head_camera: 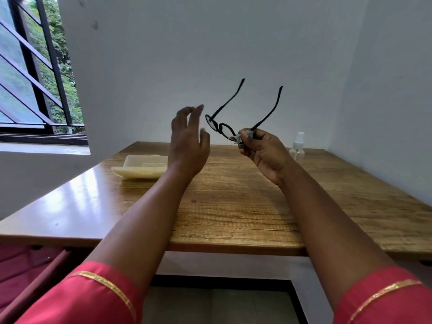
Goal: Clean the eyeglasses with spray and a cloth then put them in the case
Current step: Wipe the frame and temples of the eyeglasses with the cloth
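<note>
Right hand (259, 148) pinched glasses (221, 127) through mostly hidden cloth (243, 138); left hand (187, 141) loose, empty. Case (142, 168) print illegible.

Wooden table (233, 206): open case (140, 168), spray bottle (297, 147)

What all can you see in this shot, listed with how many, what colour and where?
Black round-rimmed eyeglasses: one, black, held up above the table with arms unfolded.
Small grey cleaning cloth: one, grey, pinched against the eyeglasses' right end.
Clear plastic spray bottle: one, clear with white nozzle, standing far right on the table.
Cream rectangular glasses case: one, cream, lying open far left on the table.
Wooden table: one, brown grain.
Window with black bars: one, upper left, greenery outside.
White walls: behind and to the right.
Left hand: empty, fingers relaxed, beside the eyeglasses.
Right hand: pinching cloth and eyeglasses.
Red gold-trimmed sleeves: two, bottom corners.
</note>
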